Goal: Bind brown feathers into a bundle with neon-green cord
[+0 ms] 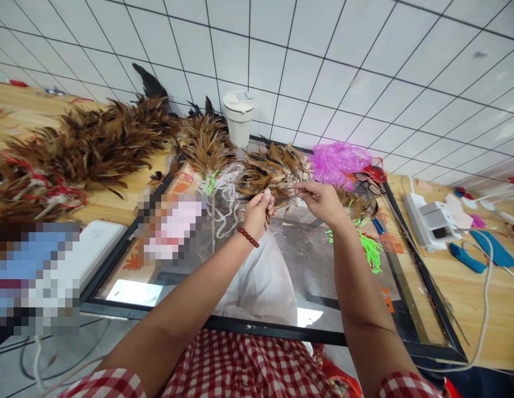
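Note:
My left hand (pixel 259 211), with a beaded bracelet (pixel 248 237) on the wrist, is closed in a pinch on what look like brown feathers; a pale tip shows at the thumb. My right hand (pixel 319 200) reaches in from the right, thumb and fingers pinched together at the near edge of a loose pile of brown feathers (pixel 273 168). What lies between its fingertips is too small to make out. Left of the pile, a feather duster (pixel 207 145) lies with its thin stick (pixel 213 221) towards me and green string at its neck.
A black-framed glass panel (pixel 178 309) covers the table. Behind stands a lidded white cup (pixel 239 119) by the tiled wall. Finished-looking feather dusters (pixel 91 143) heap at left. A purple plastic bag (pixel 340 163), green strings (pixel 370 249) and a white power strip (pixel 425 224) lie at right.

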